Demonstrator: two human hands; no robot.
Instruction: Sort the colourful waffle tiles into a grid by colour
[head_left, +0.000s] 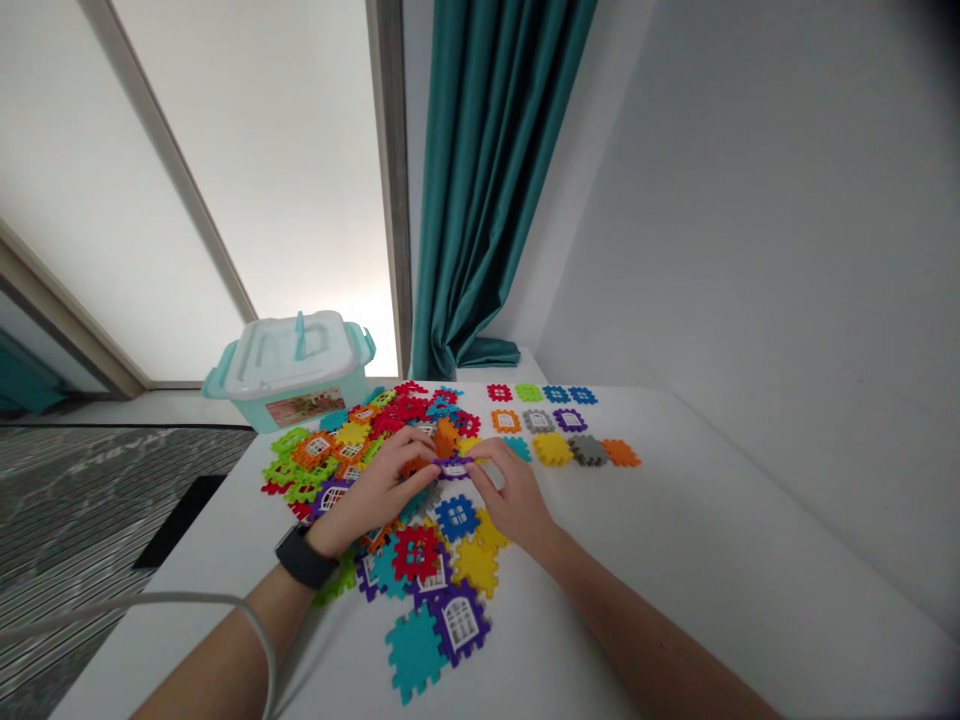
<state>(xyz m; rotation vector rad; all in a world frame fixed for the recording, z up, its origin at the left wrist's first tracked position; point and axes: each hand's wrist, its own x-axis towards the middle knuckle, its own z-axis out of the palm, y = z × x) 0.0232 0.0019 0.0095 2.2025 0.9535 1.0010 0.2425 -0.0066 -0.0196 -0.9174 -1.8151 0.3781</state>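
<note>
The left hand (390, 480) and the right hand (516, 495) meet over the table (600, 590), each nearly closed, with thumb and fingertips pinching opposite edges of 1 purple tile (454, 469), the left at its 9 o'clock edge and the right at its 3 o'clock edge. The tile shows a pale centre and looks foreshortened; whether it also rests on anything beneath, I cannot tell. An orange tile (446, 437) sits just behind it, towards 12 o'clock. A heap of mixed tiles (313, 450) spreads around the left hand, from 11 o'clock round to 7, and a blue tile (457, 518) lies near the held piece at 6 o'clock. Towards 2 o'clock, 3 rows of tiles (553, 449) lie flat, with 4, 3 and 4 pieces visible. A lidded box (300, 365) stands at 10 o'clock, a teal curtain (480, 200) hangs at 12, and a black watch (306, 557) circles the left wrist.
</note>
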